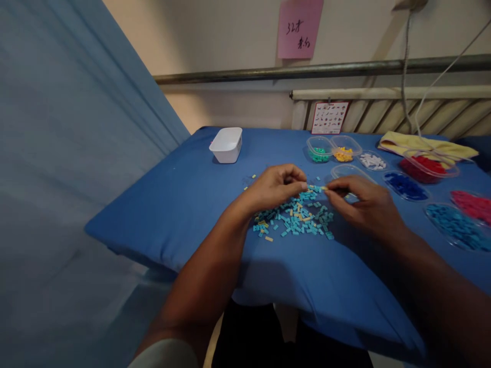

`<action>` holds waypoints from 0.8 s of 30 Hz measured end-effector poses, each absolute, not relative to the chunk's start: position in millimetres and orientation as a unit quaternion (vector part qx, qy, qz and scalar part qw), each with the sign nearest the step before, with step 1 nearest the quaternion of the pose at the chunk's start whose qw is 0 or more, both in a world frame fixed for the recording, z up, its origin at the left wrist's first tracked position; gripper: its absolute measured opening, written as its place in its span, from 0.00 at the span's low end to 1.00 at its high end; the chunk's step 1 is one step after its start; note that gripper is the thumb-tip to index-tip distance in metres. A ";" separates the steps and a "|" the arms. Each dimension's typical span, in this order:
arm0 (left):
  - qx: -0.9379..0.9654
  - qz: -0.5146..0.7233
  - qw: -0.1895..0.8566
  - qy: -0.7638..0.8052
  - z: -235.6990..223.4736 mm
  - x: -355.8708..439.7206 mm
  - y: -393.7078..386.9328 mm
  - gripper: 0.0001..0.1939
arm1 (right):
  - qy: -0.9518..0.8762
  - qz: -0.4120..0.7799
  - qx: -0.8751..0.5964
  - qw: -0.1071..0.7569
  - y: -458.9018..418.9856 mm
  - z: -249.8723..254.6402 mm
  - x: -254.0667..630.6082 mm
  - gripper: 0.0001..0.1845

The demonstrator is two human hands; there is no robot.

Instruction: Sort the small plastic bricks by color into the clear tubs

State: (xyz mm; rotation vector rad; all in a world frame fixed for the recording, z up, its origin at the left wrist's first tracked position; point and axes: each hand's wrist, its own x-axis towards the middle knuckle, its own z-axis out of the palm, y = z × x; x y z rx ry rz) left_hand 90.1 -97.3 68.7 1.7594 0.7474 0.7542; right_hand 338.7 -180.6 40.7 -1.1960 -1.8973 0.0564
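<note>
A handwritten "32" stands on the pink paper (299,30) sheet.

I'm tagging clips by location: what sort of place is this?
Probably a corner of an indoor room, perhaps at home: a radiator on the wall, a hanging blue cloth and a blue-covered table suggest so.

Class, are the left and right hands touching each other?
Apart: the head view shows a gap between the left hand and the right hand, with turquoise pieces visible in it.

left hand (274,186) at turquoise-and-yellow pile (299,220); right hand (362,202) pinches yellow piece (324,188); white tub (225,155) farther off, left
</note>
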 end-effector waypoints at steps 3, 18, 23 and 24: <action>0.753 0.337 0.418 0.381 86.7 54.7 -110.1 0.11 | -0.712 -0.053 -0.539 0.446 -179.6 41.5 371.0 0.08; 0.881 0.031 0.190 0.432 73.4 3.4 -159.5 0.14 | -0.795 -0.088 -0.463 0.382 -176.8 22.4 372.9 0.09; 0.862 0.029 0.207 0.462 81.8 3.0 -157.9 0.10 | -0.821 -0.036 -0.434 0.369 -178.6 20.6 365.3 0.09; 0.860 0.033 0.206 0.466 84.8 3.8 -158.5 0.10 | -0.819 -0.032 -0.436 0.373 -178.8 20.8 365.2 0.10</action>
